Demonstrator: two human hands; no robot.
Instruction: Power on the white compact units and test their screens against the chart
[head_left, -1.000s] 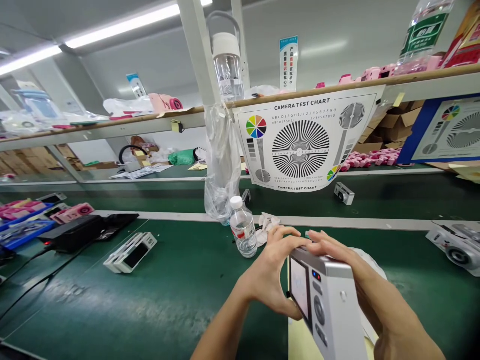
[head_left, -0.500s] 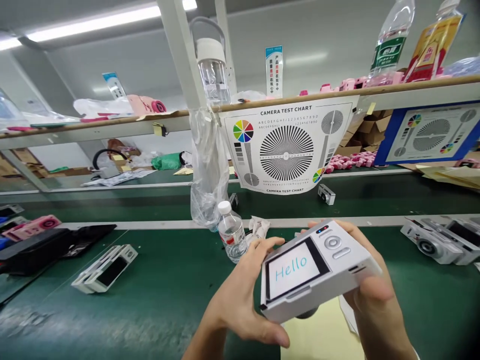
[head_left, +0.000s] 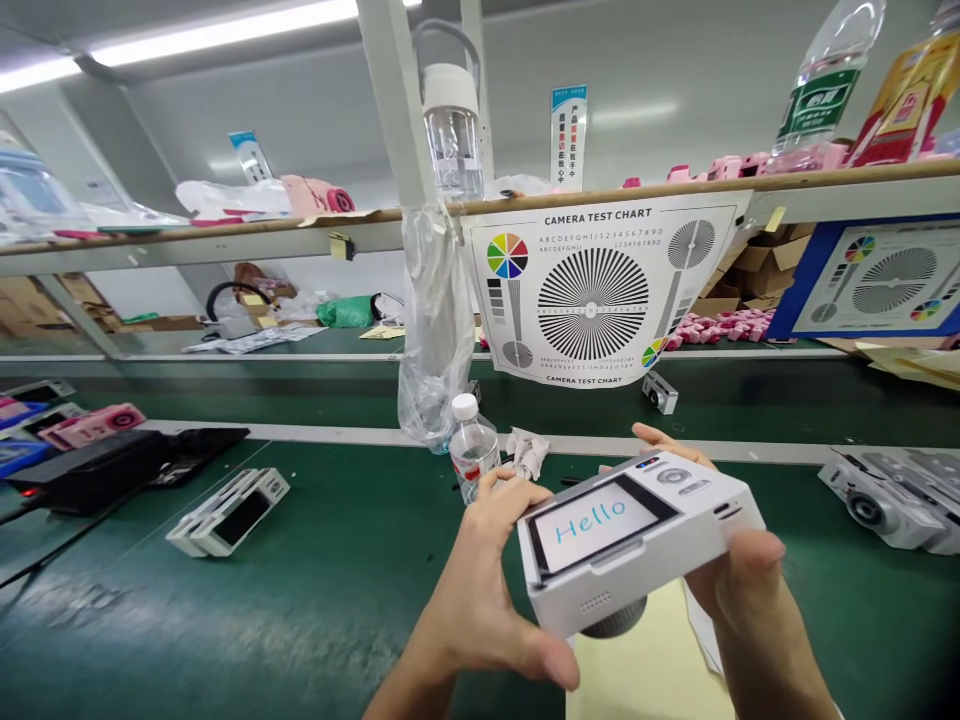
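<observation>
A silver digital camera (head_left: 645, 545) is held up between my two hands, its screen lit with the word "Hello" in blue letters. My left hand (head_left: 484, 590) grips its left end, fingers along the back edge and thumb beneath. Around the right end wraps my right hand (head_left: 739, 580), with the thumb at the side near the slots. The lens points down and away, only partly showing under the body. Below the camera lies a pale yellow sheet (head_left: 645, 665) on the green bench.
A camera test chart (head_left: 592, 300) hangs from the shelf ahead. Beyond my left hand stands a water bottle (head_left: 474, 450) beside crumpled tissue (head_left: 527, 452). White cameras (head_left: 229, 512) lie at left, and several silver cameras (head_left: 877, 505) at right. Another small camera (head_left: 660, 393) sits behind the rail.
The camera has tilted flatter, so more of its lower side and lens shows. My view has shifted left, so the surroundings appear further right.
</observation>
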